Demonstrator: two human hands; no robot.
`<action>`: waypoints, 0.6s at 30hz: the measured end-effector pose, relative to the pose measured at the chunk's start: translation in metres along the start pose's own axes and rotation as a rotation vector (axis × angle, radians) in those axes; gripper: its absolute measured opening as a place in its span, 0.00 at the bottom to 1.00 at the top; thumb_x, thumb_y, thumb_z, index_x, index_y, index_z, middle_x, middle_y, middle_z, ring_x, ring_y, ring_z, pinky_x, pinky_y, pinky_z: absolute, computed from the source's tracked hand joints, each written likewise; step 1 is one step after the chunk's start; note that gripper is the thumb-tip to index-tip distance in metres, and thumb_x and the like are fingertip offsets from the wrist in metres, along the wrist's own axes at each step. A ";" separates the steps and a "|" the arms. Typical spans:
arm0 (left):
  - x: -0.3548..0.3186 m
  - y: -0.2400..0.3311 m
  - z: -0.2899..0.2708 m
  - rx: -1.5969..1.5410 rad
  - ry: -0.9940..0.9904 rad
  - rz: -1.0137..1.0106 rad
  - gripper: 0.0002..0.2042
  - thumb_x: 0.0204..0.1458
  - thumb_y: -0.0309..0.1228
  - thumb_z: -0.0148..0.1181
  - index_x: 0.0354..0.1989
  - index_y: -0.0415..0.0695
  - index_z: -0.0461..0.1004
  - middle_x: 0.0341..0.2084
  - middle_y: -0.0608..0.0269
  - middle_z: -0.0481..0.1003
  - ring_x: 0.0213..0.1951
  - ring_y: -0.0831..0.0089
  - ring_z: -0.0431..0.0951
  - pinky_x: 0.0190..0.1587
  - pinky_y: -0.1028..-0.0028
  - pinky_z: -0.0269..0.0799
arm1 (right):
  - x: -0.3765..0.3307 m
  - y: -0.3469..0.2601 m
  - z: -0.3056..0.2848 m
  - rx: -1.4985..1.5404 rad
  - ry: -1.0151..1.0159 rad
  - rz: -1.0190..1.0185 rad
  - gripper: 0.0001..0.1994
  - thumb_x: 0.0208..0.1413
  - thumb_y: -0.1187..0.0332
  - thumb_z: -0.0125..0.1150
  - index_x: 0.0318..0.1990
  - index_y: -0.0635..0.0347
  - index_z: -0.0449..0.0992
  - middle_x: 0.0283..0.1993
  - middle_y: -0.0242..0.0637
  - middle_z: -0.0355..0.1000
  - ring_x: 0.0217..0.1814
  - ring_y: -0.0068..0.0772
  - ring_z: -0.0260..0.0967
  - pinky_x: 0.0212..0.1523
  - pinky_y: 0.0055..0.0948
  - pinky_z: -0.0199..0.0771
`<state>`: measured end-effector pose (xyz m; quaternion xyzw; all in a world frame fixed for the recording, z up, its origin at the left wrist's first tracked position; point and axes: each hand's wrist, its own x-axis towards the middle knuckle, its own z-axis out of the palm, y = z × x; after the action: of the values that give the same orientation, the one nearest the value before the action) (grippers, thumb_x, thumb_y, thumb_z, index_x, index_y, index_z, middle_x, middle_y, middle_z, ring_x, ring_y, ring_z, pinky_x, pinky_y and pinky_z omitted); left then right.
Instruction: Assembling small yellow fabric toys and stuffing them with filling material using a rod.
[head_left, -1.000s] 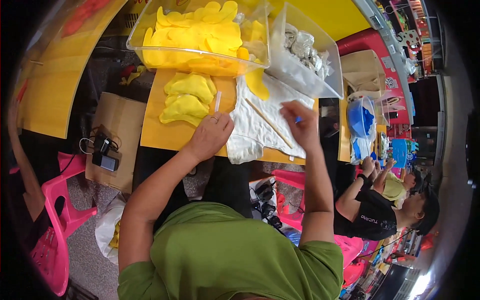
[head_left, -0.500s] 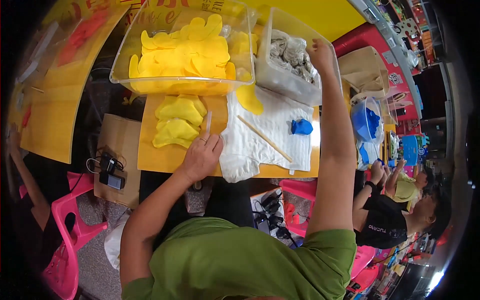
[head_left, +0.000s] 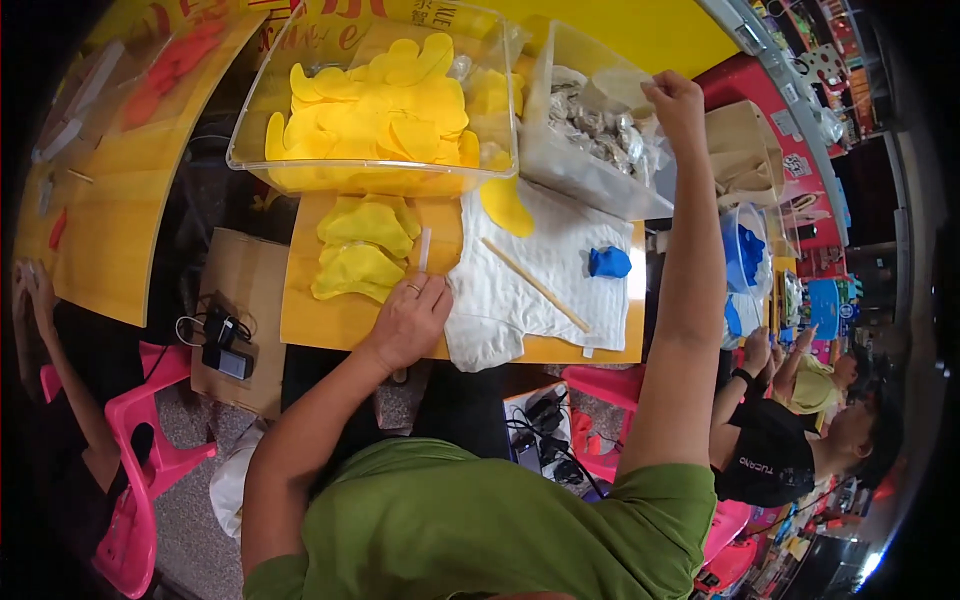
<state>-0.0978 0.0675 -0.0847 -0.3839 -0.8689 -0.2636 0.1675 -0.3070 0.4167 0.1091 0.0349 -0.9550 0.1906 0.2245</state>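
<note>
My right hand (head_left: 676, 104) reaches over the far right rim of a translucent tub (head_left: 590, 172) holding several crumpled, silvery plastic-wrapped lumps (head_left: 600, 128). Its fingers pinch what looks like a clear plastic bag (head_left: 617, 90). My left hand (head_left: 412, 322) rests on the table near its front edge, fingers curled under, so anything inside is hidden. Beyond it are a thin white strip (head_left: 424, 250) and yellow lobed pieces (head_left: 362, 245). A white cloth (head_left: 490, 325) beside it bears a wooden stick (head_left: 535, 284), a blue lump (head_left: 609, 262) and a flat yellow piece (head_left: 508, 205).
A large clear bin (head_left: 372, 172) of flat yellow pieces stands at the table's back. Cardboard (head_left: 236, 275) with a dark device leans at left, near a pink chair (head_left: 130, 470). Another person's hands (head_left: 36, 290) show far left; other people sit at right.
My right hand has drawn back from over the tub towards its right rim, and a whitish film now shows beside its fingers. The left hand stays on the table; the view has shifted slightly.
</note>
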 end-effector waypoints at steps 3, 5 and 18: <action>-0.006 0.001 0.001 -0.017 0.111 0.022 0.10 0.44 0.25 0.56 0.36 0.37 0.68 0.33 0.55 0.68 0.33 0.57 0.71 0.36 0.67 0.69 | -0.022 -0.045 -0.032 0.367 -0.018 -0.029 0.08 0.51 0.71 0.59 0.24 0.65 0.73 0.20 0.22 0.63 0.23 0.13 0.55 0.23 0.17 0.55; -0.008 0.000 -0.001 -0.093 0.159 0.005 0.10 0.45 0.26 0.56 0.37 0.37 0.68 0.33 0.55 0.68 0.33 0.59 0.71 0.36 0.68 0.69 | -0.040 -0.076 -0.051 0.555 -0.065 -0.070 0.07 0.53 0.70 0.57 0.26 0.64 0.73 0.22 0.23 0.66 0.23 0.14 0.57 0.24 0.18 0.57; -0.008 0.084 -0.076 -1.823 0.079 -0.807 0.12 0.55 0.28 0.54 0.45 0.38 0.68 0.25 0.64 0.75 0.21 0.78 0.75 0.22 0.83 0.70 | -0.246 -0.160 0.005 1.337 -0.314 0.350 0.03 0.53 0.73 0.57 0.31 0.63 0.73 0.23 0.29 0.70 0.21 0.18 0.65 0.21 0.20 0.67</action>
<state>-0.0220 0.0657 0.0002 -0.0327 -0.3939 -0.8797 -0.2645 -0.0637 0.2619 0.0518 0.0385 -0.6461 0.7621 -0.0194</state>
